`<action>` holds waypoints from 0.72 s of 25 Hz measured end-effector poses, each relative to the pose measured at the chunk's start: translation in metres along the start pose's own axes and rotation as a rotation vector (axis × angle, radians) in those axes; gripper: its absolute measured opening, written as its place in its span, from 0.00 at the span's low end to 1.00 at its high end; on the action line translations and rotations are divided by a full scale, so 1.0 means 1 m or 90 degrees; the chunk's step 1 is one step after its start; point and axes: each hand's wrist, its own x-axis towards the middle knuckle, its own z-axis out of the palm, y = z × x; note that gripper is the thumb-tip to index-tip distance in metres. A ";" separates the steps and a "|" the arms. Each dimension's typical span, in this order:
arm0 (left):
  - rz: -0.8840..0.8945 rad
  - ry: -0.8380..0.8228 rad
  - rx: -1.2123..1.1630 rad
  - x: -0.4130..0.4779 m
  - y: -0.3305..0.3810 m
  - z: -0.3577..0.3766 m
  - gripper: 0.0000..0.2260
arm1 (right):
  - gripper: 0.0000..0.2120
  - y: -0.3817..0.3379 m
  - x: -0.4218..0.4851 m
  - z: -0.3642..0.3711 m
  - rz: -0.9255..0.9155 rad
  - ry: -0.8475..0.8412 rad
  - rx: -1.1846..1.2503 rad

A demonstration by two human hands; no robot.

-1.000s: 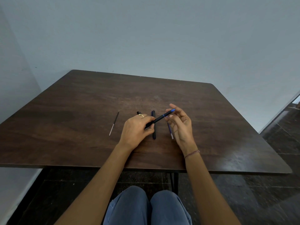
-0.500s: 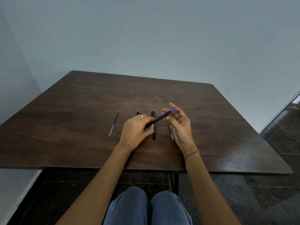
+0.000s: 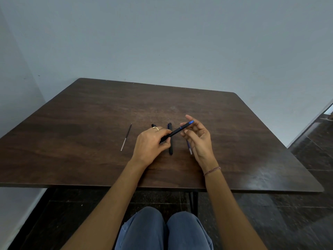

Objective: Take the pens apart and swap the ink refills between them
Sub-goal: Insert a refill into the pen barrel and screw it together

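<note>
A dark wooden desk (image 3: 72,159) stands against pale blue-grey walls (image 3: 162,42) on a dark tiled floor (image 3: 297,213). Over its middle the left hand (image 3: 149,143) has its grip closed round a blue-tipped black pen (image 3: 177,131). The right hand (image 3: 200,139) keeps a wide grip beside the tip, and a thin refill (image 3: 126,137) lies on the desk to the left.

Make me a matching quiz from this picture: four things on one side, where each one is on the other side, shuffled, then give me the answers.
Things:
1. blue-tipped pen
2. thin refill
3. black barrel
4. bracelet

Places:
A. round the right wrist
B. flat on the table, between the two hands
C. gripped by the left hand, raised off the table
D. alone on the table, left of both hands

Pairs: 1-C, 2-D, 3-B, 4-A
</note>
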 end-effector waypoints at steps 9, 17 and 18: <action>-0.007 -0.001 -0.005 -0.001 0.001 0.000 0.09 | 0.19 -0.002 0.000 0.002 -0.014 0.029 -0.064; -0.008 0.000 -0.004 -0.001 0.000 0.000 0.09 | 0.20 -0.001 -0.001 -0.001 -0.016 0.013 -0.049; -0.007 0.000 -0.003 -0.002 0.001 0.000 0.09 | 0.20 -0.001 -0.001 0.000 -0.013 0.018 -0.053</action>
